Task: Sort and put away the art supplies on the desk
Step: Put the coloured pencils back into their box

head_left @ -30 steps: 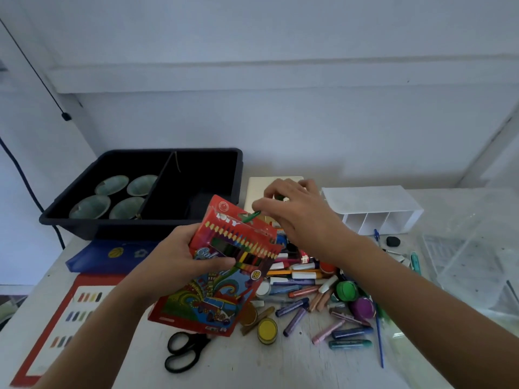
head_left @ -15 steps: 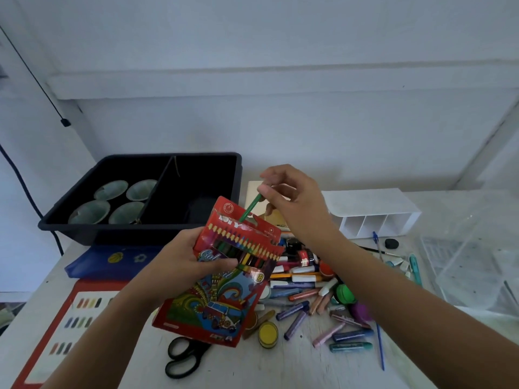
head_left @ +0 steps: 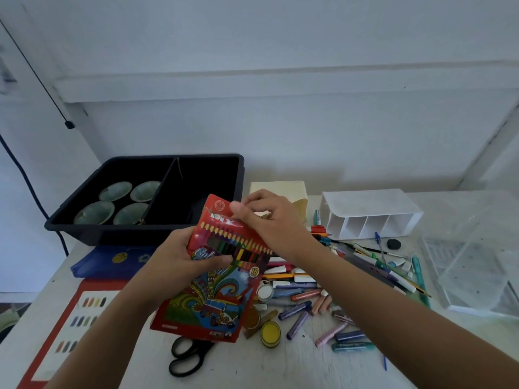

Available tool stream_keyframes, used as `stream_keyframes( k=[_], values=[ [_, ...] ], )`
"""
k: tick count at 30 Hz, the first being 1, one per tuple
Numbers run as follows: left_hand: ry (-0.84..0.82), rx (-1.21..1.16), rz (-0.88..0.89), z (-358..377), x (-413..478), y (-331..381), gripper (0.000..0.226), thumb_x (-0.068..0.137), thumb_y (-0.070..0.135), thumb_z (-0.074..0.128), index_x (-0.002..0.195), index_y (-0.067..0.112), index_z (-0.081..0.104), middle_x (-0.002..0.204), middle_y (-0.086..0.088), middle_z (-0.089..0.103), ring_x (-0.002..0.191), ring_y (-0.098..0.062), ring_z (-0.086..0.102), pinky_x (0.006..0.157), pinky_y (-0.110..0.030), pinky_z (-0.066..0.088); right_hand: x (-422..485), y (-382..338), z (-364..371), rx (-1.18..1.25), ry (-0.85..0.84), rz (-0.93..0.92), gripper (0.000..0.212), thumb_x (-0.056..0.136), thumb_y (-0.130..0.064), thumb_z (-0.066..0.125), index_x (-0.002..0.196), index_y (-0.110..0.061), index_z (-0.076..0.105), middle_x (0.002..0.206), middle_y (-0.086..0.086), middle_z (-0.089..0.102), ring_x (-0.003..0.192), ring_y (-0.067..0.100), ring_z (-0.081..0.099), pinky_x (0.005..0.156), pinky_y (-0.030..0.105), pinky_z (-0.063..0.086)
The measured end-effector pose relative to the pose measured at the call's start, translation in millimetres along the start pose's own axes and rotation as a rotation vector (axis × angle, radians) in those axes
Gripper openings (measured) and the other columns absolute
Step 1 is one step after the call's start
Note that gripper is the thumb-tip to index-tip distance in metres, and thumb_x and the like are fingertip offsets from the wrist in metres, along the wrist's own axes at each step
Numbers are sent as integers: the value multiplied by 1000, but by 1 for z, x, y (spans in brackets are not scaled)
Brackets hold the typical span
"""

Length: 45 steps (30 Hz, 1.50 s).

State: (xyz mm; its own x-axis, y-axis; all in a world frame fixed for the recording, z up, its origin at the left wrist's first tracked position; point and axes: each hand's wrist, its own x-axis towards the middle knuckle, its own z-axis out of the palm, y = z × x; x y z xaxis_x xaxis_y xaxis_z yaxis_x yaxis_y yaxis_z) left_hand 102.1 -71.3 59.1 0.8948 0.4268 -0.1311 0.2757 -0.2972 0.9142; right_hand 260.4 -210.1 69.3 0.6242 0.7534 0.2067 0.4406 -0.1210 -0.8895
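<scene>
My left grip (head_left: 179,262) is wrapped round the middle of the pencil box (head_left: 219,299), holding it tilted above the counter (head_left: 280,369). My right grip (head_left: 269,220) pinches the box's top flap at its 12 o'clock end. Loose crayons (head_left: 298,323) lie at 4 o'clock of the box and scissors (head_left: 188,357) at 6.

The left hand (head_left: 179,259) grips a red pencil box (head_left: 222,279) above the worktop (head_left: 280,366); the right hand (head_left: 269,220) pinches its top flap. Crayons (head_left: 309,304) and scissors (head_left: 188,357) lie below.
</scene>
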Motion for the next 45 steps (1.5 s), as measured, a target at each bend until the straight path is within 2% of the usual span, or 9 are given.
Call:
stream_keyframes(
  k=[4,10,15,23,28,34,38,41,45],
  values=[
    [-1,5,-30,-1,-1,-7,44,73,41,84,109,26,65,99,7,79,86,-16,78,70,-29,60,-5,7,-5,52,-72,10,60,89,-69,36,96,-27,77,114,-12,55,112,6,52,92,32,51],
    [75,-27,-52,-17,-3,-17,42,72,41,85,107,28,67,98,4,79,84,-19,78,74,-39,59,-38,73,-12,-358,87,-64,20,100,-29,56,81,-23,62,73,-13,58,73,3,54,67,13,39],
    [99,-17,-51,-27,-8,-24,28,67,48,83,90,48,68,96,9,79,81,-15,78,67,-29,58,-62,114,-7,-996,-169,-194,13,91,-39,61,96,-29,67,91,-9,61,87,13,49,83,40,41],
    [98,-15,-60,-25,-6,-28,29,66,49,83,91,49,67,95,11,79,81,-13,78,62,-21,58,-58,112,0,-1206,-221,-203,34,73,-31,84,103,-25,69,94,-4,64,92,22,52,84,47,41],
    [103,-21,-62,-23,-6,-27,45,67,47,83,105,31,66,96,10,79,83,-14,78,67,-29,58,-59,107,-7,-1103,-51,-221,16,87,-30,72,99,-25,64,99,-4,64,94,21,53,83,43,43],
    [94,-16,-77,-16,-1,-22,48,69,41,85,109,26,66,96,5,79,84,-18,78,77,-43,59,-46,84,-20,-593,167,-73,5,101,-30,53,99,-29,57,101,-13,58,98,10,51,95,37,38],
    [60,-11,-63,-10,4,-14,43,73,36,84,110,24,66,97,6,79,84,-17,78,71,-35,61,-31,56,-25,-284,197,-35,6,105,-31,45,104,-29,51,92,-11,62,85,7,60,75,34,55],
    [25,8,-28,-7,4,-7,43,73,38,84,109,24,66,97,8,79,85,-15,78,65,-24,60,-19,31,-29,-338,111,-190,16,106,-31,41,109,-25,56,93,-3,59,80,14,56,66,34,51],
    [-25,55,18,-6,2,1,40,74,39,84,108,26,67,99,9,79,87,-14,78,65,-24,61,-4,5,-33,-620,39,-359,17,103,-25,51,109,-25,67,100,-2,59,94,16,53,87,36,37]
  ],
)
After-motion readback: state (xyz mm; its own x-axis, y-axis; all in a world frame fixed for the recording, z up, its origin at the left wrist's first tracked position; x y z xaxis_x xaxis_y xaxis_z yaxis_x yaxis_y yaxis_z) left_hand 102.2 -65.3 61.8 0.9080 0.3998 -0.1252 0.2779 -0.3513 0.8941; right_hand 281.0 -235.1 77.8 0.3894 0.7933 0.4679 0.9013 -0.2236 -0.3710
